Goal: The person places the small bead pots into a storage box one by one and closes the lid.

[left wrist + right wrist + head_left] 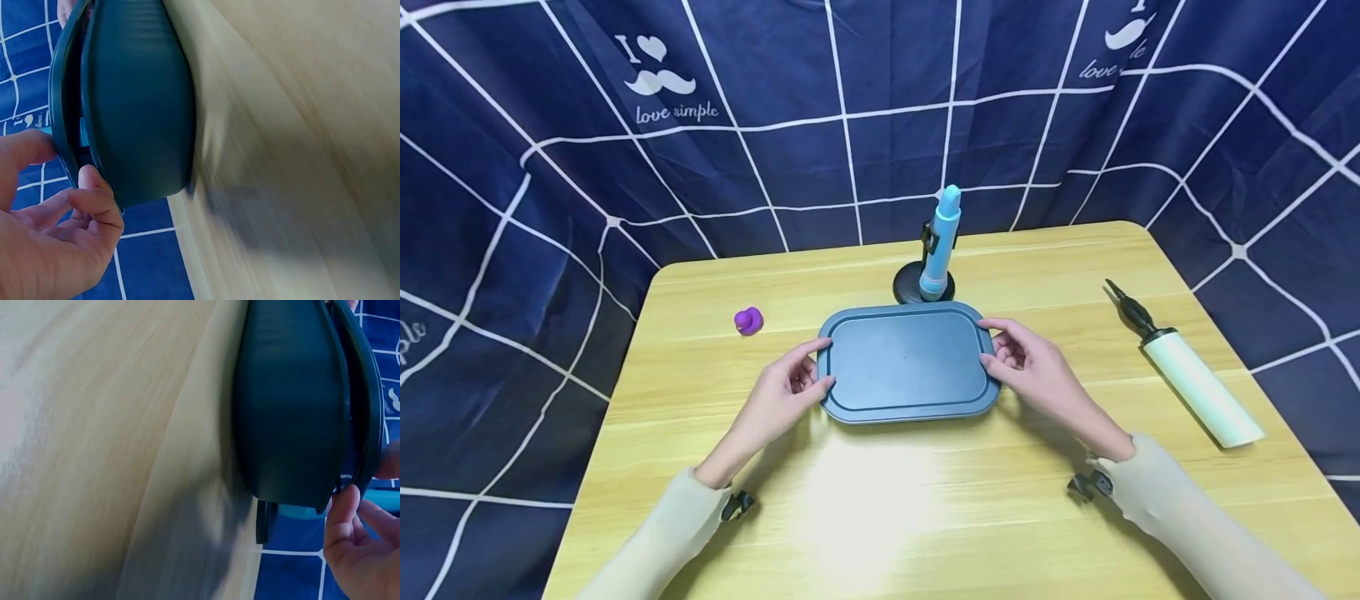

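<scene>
Both hands hold the dark teal lid of a rectangular box by its short ends. My left hand pinches the left end, its thumb on the top at the near corner. At the opposite end, my right hand pinches the lid's rim in the same way. In the left wrist view the deep box stands on the table under the lid, with a narrow gap between the two rims. That gap also shows above the box in the right wrist view. The lid hides the inside of the box.
Just behind the box, a light blue tube-shaped thing stands in a black holder with a round base. A small purple rubber duck lies left of the box. At the right lies a pale green hand pump with a black nozzle. A dark blue checked curtain surrounds the wooden table.
</scene>
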`<state>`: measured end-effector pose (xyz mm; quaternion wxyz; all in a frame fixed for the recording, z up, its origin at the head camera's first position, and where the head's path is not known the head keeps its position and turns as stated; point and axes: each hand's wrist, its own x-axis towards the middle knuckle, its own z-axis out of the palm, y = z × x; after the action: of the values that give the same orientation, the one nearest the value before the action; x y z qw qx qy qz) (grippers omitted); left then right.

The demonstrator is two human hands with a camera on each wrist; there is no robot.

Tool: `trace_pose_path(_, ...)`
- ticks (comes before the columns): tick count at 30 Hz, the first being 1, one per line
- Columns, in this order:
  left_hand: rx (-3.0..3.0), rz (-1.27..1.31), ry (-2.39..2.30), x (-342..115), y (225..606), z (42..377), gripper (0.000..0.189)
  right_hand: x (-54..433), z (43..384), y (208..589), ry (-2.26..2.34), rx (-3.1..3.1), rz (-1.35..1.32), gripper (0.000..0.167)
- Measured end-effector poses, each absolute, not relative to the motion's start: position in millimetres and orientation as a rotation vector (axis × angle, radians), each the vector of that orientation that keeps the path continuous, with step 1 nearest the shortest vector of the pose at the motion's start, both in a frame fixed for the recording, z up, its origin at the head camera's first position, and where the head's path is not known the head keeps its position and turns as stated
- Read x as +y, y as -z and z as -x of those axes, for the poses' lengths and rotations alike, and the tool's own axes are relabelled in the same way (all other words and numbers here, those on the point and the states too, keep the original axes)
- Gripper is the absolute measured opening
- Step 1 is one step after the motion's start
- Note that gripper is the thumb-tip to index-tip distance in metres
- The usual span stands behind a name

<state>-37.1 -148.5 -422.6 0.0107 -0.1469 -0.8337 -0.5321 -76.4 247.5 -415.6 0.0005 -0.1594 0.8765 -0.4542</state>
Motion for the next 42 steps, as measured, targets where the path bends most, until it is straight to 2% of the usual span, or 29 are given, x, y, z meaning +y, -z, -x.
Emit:
trace_pose_path(16, -2.735, 0.463, 1.537, -152.8, 426.0, 45.0, 0.056, 240.0, 80.9, 415.3, 1.221, 2.859, 0.591, 0.048)
trace_pose_path(24, -2.775, 0.540, 1.506, -153.4, 427.6, 44.6, 0.060, 243.2, 78.0, 422.8, 1.246, 2.799, 0.620, 0.051)
trace_pose_path(27, -2.814, 0.568, 1.421, -154.7, 428.5, 41.9, 0.067, 245.5, 77.3, 425.2, 1.228, 2.773, 0.659, 0.052)
trace_pose_path(30, -2.875, 0.641, 1.305, -156.7, 427.5, 41.9, 0.087, 248.0, 79.2, 423.0, 1.140, 2.752, 0.716, 0.060)
trace_pose_path(35, -2.965, 0.819, 1.202, -156.0, 424.3, 49.0, 0.120, 252.2, 85.0, 413.7, 0.938, 2.689, 0.809, 0.088)
trace_pose_path(38, -2.971, 0.861, 1.181, -155.4, 424.3, 52.0, 0.126, 253.9, 88.2, 410.1, 0.860, 2.638, 0.815, 0.103)
trace_pose_path(42, -2.960, 0.881, 1.138, -155.8, 425.1, 54.1, 0.127, 256.1, 90.3, 408.5, 0.805, 2.604, 0.838, 0.115)
